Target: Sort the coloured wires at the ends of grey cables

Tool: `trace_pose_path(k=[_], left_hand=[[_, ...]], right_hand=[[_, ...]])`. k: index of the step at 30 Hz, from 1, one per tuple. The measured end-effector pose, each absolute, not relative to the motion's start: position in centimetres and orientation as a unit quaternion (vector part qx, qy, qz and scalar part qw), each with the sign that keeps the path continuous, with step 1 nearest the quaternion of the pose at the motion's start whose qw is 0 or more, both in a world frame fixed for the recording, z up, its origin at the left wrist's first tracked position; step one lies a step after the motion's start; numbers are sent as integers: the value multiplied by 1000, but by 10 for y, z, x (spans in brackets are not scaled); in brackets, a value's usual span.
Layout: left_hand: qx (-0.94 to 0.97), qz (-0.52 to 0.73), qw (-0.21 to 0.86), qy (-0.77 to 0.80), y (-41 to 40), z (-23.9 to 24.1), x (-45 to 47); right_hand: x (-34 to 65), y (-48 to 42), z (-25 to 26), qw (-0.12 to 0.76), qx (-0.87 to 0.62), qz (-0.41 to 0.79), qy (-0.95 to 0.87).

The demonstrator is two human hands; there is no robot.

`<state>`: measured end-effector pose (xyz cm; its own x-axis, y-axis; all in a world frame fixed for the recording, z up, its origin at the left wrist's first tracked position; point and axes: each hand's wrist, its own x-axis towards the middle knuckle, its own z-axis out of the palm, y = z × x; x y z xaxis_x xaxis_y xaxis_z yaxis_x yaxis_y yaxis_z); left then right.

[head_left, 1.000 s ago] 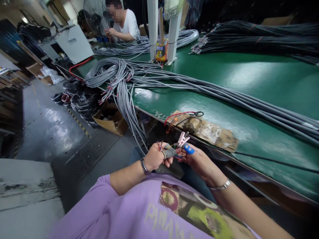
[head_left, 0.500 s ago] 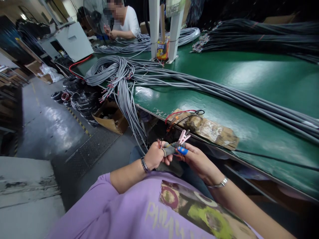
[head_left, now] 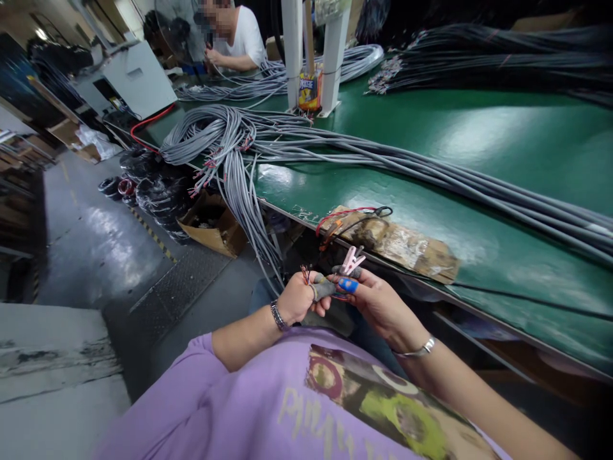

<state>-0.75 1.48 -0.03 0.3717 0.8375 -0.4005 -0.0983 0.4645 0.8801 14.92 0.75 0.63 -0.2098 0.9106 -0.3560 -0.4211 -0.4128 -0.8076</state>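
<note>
**Thin wires and a pink clip between my fingertips**

A bunch of thin wires [head_left: 304, 275] sticks out of my closed left hand [head_left: 293, 303] at its 12 o'clock, the red-tipped ends splayed upward. The same strands, red and blue, run level toward 3 o'clock and are pinched by my right hand [head_left: 379, 304]. A grey finger cover [head_left: 325, 291] on my left thumb presses on them. A blue finger cover [head_left: 349, 285] on a right fingertip touches them from the other side. A pink clip [head_left: 352, 260] rises at 12 o'clock of the blue cover, prongs tilted toward 1 o'clock. I cannot tell whether it grips the strands.
</note>
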Motion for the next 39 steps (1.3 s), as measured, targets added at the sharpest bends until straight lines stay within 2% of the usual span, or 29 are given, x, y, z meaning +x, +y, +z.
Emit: trace_pose_path(k=[9, 16, 22, 27, 33, 39], left_hand=[[442, 314, 696, 471, 11, 1, -4], [437, 368, 667, 478, 7, -4, 0], [434, 379, 665, 475, 5, -4, 1], [413, 387, 683, 461, 9, 4, -4], [389, 347, 737, 431, 20, 14, -7], [374, 333, 769, 398, 27, 19, -5]], right_hand=[[147, 7, -1, 485, -463, 685, -285], [141, 5, -2, 513, -469, 660, -286], [146, 7, -8, 559, -433, 684, -181], [161, 15, -17, 528, -433, 722, -112], [164, 26, -2, 453, -395, 758, -254], [158, 26, -1, 538, -466, 590, -382]])
